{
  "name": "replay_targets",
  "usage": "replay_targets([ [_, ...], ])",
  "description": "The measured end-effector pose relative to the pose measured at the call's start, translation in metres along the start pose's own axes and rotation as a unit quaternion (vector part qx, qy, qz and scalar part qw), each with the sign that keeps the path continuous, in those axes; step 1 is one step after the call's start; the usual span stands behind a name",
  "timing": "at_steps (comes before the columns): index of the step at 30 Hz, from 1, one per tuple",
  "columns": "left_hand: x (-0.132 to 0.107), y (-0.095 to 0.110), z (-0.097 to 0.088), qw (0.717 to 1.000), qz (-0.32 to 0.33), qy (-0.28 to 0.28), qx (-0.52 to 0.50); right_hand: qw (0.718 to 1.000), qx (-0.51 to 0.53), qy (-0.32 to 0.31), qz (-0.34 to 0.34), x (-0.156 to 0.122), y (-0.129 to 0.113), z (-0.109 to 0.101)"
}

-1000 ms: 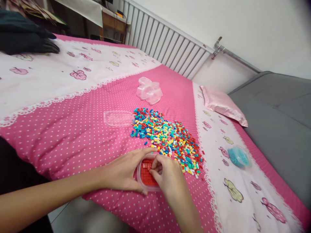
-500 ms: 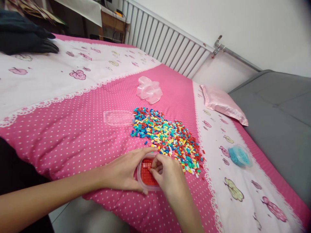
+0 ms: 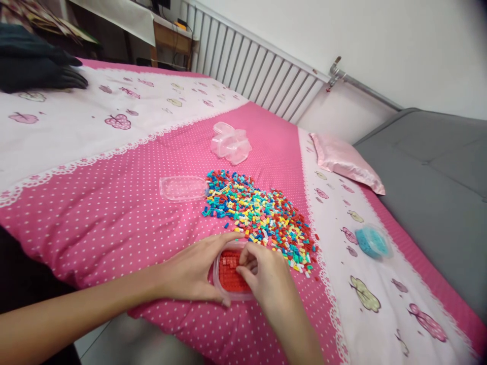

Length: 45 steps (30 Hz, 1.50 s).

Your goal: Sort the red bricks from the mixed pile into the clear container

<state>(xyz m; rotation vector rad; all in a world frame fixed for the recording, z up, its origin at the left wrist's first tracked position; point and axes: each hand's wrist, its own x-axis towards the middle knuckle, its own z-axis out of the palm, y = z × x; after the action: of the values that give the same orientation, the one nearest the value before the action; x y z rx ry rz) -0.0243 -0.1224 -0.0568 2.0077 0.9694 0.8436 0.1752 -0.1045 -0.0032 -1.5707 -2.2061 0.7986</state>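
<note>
A clear plastic container (image 3: 216, 274) rests near the bed's front edge, with red toy bricks (image 3: 230, 280) fitted in tidy rows inside. My left hand (image 3: 194, 268) is curved around its left side, thumb and fingers gripping the rim. Over the right part of the container, my right hand (image 3: 264, 276) is closed in a pinch at the red bricks; its fingers hide whatever is between them. Just beyond both hands spreads a loose pile of small coloured toy bricks (image 3: 262, 208) in red, blue, yellow, green and white.
A clear lid-like piece (image 3: 184, 188) lies left of the pile, and several clear containers (image 3: 231, 147) are heaped behind it. To the right sits a container of blue bricks (image 3: 372, 242). Black gloves (image 3: 41, 66), a pink pillow (image 3: 348, 165) and the headboard (image 3: 437, 192) border the bed.
My right fingertips have shifted slightly at the red bricks. My left hand keeps its hold on the container. The whole view has moved a little.
</note>
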Motion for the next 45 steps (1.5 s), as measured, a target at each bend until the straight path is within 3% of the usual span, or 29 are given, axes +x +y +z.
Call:
replay_targets([
  [12, -0.003, -0.005, 0.001, 1.000, -0.011, 0.005, -0.011, 1.000, -0.005, -0.003, -0.018, 0.001, -0.009, -0.009],
  [20, -0.006, -0.011, 0.000, 0.999, -0.026, 0.012, -0.034, 0.997, 0.044, 0.053, -0.034, 0.005, 0.006, -0.034],
  [26, -0.009, -0.023, 0.001, 0.998, -0.040, 0.023, -0.045, 0.998, 0.029, 0.051, -0.037, 0.006, 0.004, -0.031],
  [29, -0.010, -0.023, -0.011, 0.999, -0.028, 0.004, -0.040, 0.997, 0.023, 0.057, -0.043, 0.005, 0.004, -0.033],
  [33, -0.005, -0.016, -0.052, 1.000, -0.009, -0.019, -0.017, 0.995, 0.040, 0.061, -0.063, 0.004, 0.006, -0.040],
  [35, 0.003, -0.017, -0.077, 0.999, -0.007, 0.036, 0.017, 0.992, 0.052, 0.082, -0.084, 0.004, 0.005, -0.044],
  [36, 0.010, -0.019, -0.088, 0.993, -0.016, 0.087, 0.082, 0.989, 0.058, 0.096, -0.094, 0.004, 0.005, -0.045],
  [38, 0.027, -0.028, -0.102, 0.960, -0.035, 0.183, 0.208, 0.984, 0.072, 0.121, -0.106, 0.003, 0.002, -0.048],
  [41, 0.054, -0.043, -0.104, 0.942, -0.028, 0.195, 0.273, 0.982, 0.082, 0.132, -0.108, 0.001, 0.000, -0.049],
  [45, 0.076, -0.053, -0.090, 0.923, -0.017, 0.173, 0.344, 0.984, 0.077, 0.123, -0.107, 0.000, 0.001, -0.049],
])
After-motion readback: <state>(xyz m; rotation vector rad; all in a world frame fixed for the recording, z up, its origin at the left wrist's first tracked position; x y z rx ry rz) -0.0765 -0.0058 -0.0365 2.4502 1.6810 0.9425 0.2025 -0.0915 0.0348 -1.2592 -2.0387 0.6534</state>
